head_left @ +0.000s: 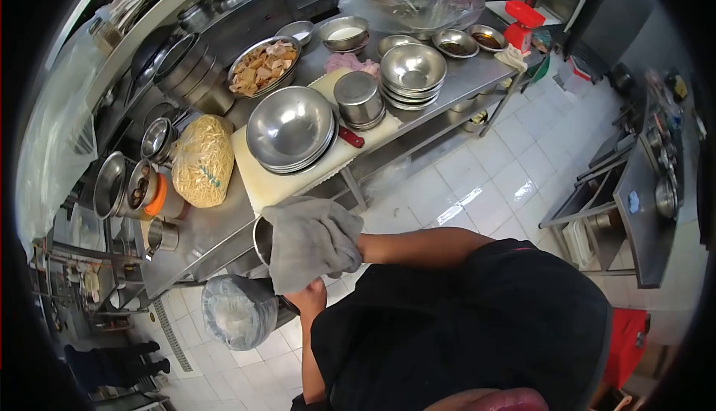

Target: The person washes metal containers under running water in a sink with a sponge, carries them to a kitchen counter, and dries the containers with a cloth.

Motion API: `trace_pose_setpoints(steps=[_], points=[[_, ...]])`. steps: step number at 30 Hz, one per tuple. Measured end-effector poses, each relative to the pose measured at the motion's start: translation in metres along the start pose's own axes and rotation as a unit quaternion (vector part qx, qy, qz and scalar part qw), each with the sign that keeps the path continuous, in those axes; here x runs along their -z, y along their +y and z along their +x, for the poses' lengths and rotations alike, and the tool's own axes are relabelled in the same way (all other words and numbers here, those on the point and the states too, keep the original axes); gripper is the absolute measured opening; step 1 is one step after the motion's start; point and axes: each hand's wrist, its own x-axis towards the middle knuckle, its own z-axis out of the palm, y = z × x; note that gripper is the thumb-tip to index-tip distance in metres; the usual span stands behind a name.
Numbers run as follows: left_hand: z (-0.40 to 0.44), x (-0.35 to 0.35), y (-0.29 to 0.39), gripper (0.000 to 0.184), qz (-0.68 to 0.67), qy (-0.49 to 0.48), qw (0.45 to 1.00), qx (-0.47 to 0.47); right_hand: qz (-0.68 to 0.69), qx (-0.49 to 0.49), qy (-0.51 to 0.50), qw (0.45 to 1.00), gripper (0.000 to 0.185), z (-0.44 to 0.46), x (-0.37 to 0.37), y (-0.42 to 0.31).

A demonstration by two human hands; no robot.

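Observation:
A grey cloth [313, 239] hangs in front of me at the table's near edge, draped over a metal bowl [261, 241], of which only a curved rim shows. My left hand [307, 297] is closed at the lower edge, fingers wrapped around the bowl's side just below the cloth. My right hand [356, 251] reaches in from the right and is mostly hidden by the cloth, which it grips. Just beyond lies a white cutting board [250, 180] bearing stacked metal bowls [291, 127], a red-handled knife [350, 137] and a round metal container [359, 98].
A steel table [209, 228] holds a bag of pale strips [203, 161], a bowl of chopped pieces [262, 66], more stacked bowls [412, 71] and a red scale [522, 23]. A plastic-lined bin [239, 312] stands below. Another person [112, 366] is at lower left.

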Motion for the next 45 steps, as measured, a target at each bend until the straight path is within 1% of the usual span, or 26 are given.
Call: trace_pose_setpoints(steps=[3,6,7,9,10,13,15,16,17,18,19,20,21,22,23,24,26,28,30,33,34,37,39,41,43,45], points=[[0.016,0.008,-0.008,0.029,0.05,-0.096,0.991,-0.075,-0.022,0.023,0.013,0.999,0.052,-0.007,0.0,0.007],[0.025,0.016,-0.013,0.028,0.073,-0.206,0.974,-0.056,-0.03,0.043,-0.002,0.999,0.049,-0.005,0.005,0.016],[0.031,0.018,-0.014,0.026,0.123,-0.308,0.942,-0.039,-0.033,0.052,-0.006,0.998,0.049,-0.005,0.006,0.018],[0.035,0.027,-0.016,0.023,0.215,-0.503,0.837,0.006,-0.047,0.069,-0.028,0.996,0.047,-0.009,0.009,0.023],[0.029,0.026,-0.017,0.019,0.197,-0.413,0.88,-0.125,-0.055,0.078,-0.04,0.995,0.046,-0.012,0.01,0.025],[0.044,0.021,0.009,0.013,0.16,-0.492,0.819,-0.248,-0.114,0.1,-0.124,0.981,0.035,-0.033,0.011,0.046],[0.055,0.019,0.019,0.019,0.1,-0.46,0.828,-0.304,-0.149,0.12,-0.179,0.965,0.029,-0.043,0.01,0.053],[0.06,0.02,0.021,0.023,0.071,-0.44,0.832,-0.33,-0.108,0.096,-0.17,0.975,0.031,-0.04,0.038,0.018],[0.062,0.025,0.023,0.026,0.048,-0.377,0.869,-0.318,-0.066,0.074,-0.159,0.982,0.034,-0.035,0.067,-0.019],[0.064,0.03,0.026,0.029,0.024,-0.312,0.9,-0.303,-0.134,0.221,-0.095,0.961,0.034,-0.037,0.075,-0.005],[0.064,0.034,0.029,0.033,0.001,-0.245,0.925,-0.289,-0.165,0.32,-0.022,0.933,0.037,-0.037,0.087,-0.016],[0.063,0.041,0.024,0.053,-0.046,-0.177,0.96,-0.21,-0.205,0.435,0.089,0.872,0.04,-0.037,0.105,-0.042],[0.063,0.04,0.02,0.072,-0.105,-0.145,0.978,-0.103,-0.227,0.492,0.162,0.825,0.044,-0.036,0.118,-0.059],[0.064,0.036,0.017,0.078,-0.175,-0.151,0.971,-0.058,-0.233,0.524,0.221,0.789,0.048,-0.033,0.125,-0.071],[0.063,0.03,0.015,0.085,-0.244,-0.153,0.958,-0.01,-0.203,0.488,0.174,0.831,0.045,-0.033,0.133,-0.075],[0.063,0.024,0.011,0.09,-0.242,-0.167,0.955,-0.027,-0.172,0.446,0.133,0.868,0.042,-0.034,0.141,-0.079],[0.057,0.017,0.006,0.101,-0.237,-0.194,0.95,-0.053,0.005,0.291,0.064,0.954,0.035,-0.029,0.13,-0.058],[0.055,0.019,0.007,0.098,-0.217,-0.176,0.959,-0.05,0.181,0.114,-0.02,0.977,0.028,-0.024,0.114,-0.038],[0.053,0.021,0.008,0.092,-0.193,-0.153,0.967,-0.057,0.228,-0.054,-0.039,0.971,0.021,-0.024,0.11,-0.05],[0.058,0.031,0.012,0.09,-0.186,-0.133,0.965,-0.125,0.396,-0.164,0.013,0.903,0.022,-0.032,0.112,-0.075],[0.059,0.033,0.014,0.079,-0.221,-0.11,0.963,-0.11,0.536,-0.152,0.025,0.83,0.023,-0.033,0.114,-0.08],[0.062,0.04,0.01,0.094,-0.14,-0.134,0.967,-0.165,0.657,-0.167,-0.033,0.734,0.031,-0.031,0.126,-0.072],[0.056,0.028,0.003,0.1,-0.217,-0.15,0.959,-0.102,0.751,-0.228,-0.119,0.609,0.045,-0.025,0.134,-0.094],[0.061,0.016,-0.004,0.105,-0.338,-0.176,0.925,-0.006,0.795,-0.222,-0.166,0.54,0.06,-0.018,0.139,-0.121],[0.065,0.012,-0.008,0.107,-0.49,-0.215,0.834,0.132,0.812,-0.163,-0.173,0.534,0.074,-0.02,0.131,-0.139],[0.074,0.008,-0.01,0.1,-0.599,-0.235,0.719,0.263,0.607,-0.085,-0.183,0.768,0.077,-0.02,0.132,-0.138]])
